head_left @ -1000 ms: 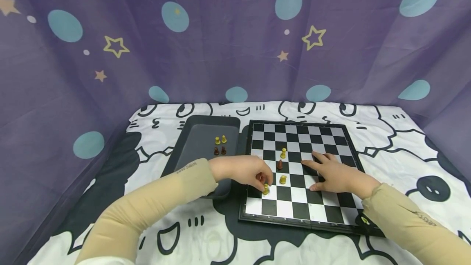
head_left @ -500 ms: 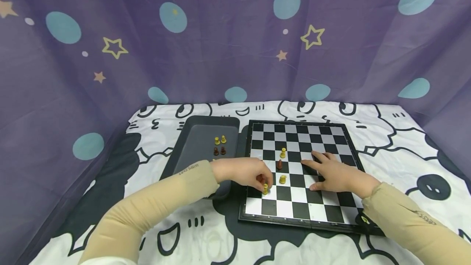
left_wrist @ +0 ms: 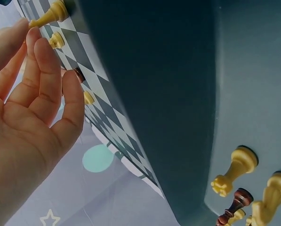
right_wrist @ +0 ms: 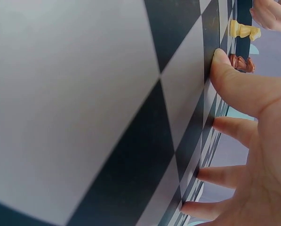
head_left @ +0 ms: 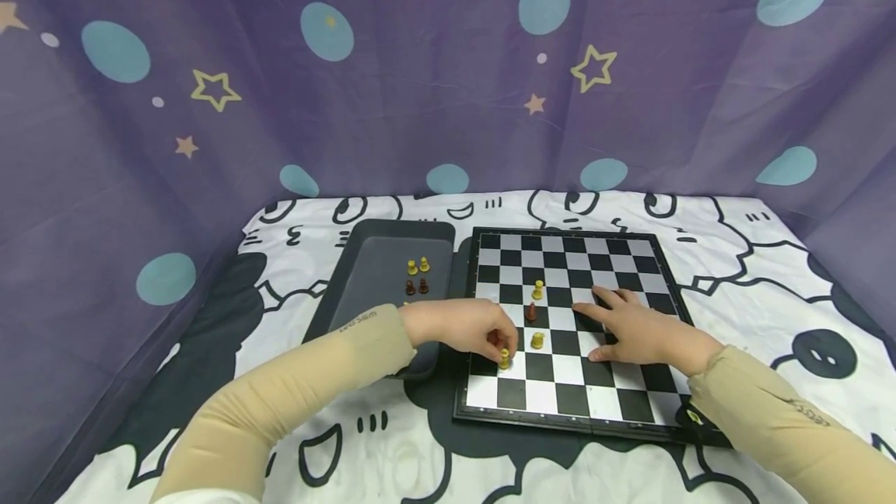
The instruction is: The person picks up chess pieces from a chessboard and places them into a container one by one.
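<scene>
My left hand (head_left: 483, 329) pinches the narrow top of a yellow chess piece (head_left: 504, 358) between thumb and fingertips. That piece (left_wrist: 53, 13) stands with its base on the near left part of the chessboard (head_left: 602, 401). To its right is a yellow knight (head_left: 537, 341), with a reddish-brown chess piece (head_left: 531, 312) and another yellow chess piece (head_left: 537, 290) farther back. My right hand (head_left: 640, 330) is spread over the board's right half, fingertips on the squares. In the right wrist view its thumb and fingers (right_wrist: 229, 125) are straight and hold nothing.
Left of the board lies a dark grey tray (head_left: 371, 251). Inside are yellow chess pieces (head_left: 411, 267) and reddish-brown ones (head_left: 410, 287); a yellow rook (left_wrist: 235, 170) shows in the left wrist view. A patterned cloth (head_left: 336, 426) covers the table, and a purple curtain (head_left: 392, 123) hangs behind.
The left hand stays at the same yellow chess piece with hardly any movement. The right hand keeps its place on the board. Only the head view shifts slightly.
</scene>
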Demonstrator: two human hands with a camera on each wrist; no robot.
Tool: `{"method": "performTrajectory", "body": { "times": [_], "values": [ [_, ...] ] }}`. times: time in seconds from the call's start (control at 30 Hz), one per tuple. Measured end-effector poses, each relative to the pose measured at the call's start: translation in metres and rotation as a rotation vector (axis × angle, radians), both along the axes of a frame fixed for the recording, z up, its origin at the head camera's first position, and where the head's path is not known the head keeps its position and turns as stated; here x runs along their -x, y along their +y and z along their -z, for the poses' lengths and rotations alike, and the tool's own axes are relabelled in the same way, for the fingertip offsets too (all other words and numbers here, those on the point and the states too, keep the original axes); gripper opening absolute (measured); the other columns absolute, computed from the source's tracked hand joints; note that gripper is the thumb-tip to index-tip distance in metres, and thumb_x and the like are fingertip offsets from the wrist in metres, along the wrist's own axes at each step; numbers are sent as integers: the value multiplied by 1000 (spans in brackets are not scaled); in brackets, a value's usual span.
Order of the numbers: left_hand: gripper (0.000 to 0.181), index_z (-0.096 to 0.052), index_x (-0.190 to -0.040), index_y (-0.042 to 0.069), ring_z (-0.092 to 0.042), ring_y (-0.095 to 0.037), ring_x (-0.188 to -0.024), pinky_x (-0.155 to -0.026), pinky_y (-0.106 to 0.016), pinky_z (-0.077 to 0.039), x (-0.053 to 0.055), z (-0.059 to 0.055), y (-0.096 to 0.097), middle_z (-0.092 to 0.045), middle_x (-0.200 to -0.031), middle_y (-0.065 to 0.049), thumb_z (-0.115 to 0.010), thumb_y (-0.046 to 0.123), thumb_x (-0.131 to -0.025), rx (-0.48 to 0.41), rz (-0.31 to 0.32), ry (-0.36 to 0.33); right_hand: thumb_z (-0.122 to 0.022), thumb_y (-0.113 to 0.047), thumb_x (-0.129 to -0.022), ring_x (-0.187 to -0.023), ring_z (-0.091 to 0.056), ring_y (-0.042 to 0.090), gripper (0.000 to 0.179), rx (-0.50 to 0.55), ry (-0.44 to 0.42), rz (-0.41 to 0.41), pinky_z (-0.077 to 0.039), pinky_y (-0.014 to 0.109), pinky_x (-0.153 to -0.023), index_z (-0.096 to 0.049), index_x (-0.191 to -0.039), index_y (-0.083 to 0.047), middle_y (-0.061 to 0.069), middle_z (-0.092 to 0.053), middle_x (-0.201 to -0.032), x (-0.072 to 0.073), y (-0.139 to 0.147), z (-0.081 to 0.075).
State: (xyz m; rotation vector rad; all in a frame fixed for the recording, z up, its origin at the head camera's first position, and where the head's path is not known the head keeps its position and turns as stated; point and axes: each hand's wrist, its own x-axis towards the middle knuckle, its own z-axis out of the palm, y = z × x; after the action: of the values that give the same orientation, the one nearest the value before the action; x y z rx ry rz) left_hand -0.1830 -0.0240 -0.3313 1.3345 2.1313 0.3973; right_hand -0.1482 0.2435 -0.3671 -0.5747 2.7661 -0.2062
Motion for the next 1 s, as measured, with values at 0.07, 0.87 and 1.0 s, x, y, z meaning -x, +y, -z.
{"method": "performTrajectory", "body": {
  "times": [0.07,0.87,1.0],
  "values": [
    [4,-69,-88,13,-49,-2,-68,-65,-16,-42,0,0,0,-62,-78,7,-68,9,-87,-4,-2,-2,-67,-56,-77,-127,-26,61,77,2,-2,0,-35,70,-91,-46,-140,-17,31,-30,-145,0,0,0],
    [8,-63,-84,13,-55,-3,-76,-73,-17,-45,1,3,0,-62,-84,6,-70,9,-85,-14,-25,16,-67,-53,-79,-127,-26,61,75,4,10,-9,-35,70,-91,-45,-141,-16,31,-28,-146,1,2,0],
    [8,-63,-84,13,-55,-2,-77,-73,-17,-45,0,3,-1,-63,-84,6,-70,8,-85,-18,-25,20,-67,-55,-78,-127,-26,61,76,7,4,-4,-35,70,-91,-44,-141,-17,31,-27,-147,1,1,0]
  ]
}}
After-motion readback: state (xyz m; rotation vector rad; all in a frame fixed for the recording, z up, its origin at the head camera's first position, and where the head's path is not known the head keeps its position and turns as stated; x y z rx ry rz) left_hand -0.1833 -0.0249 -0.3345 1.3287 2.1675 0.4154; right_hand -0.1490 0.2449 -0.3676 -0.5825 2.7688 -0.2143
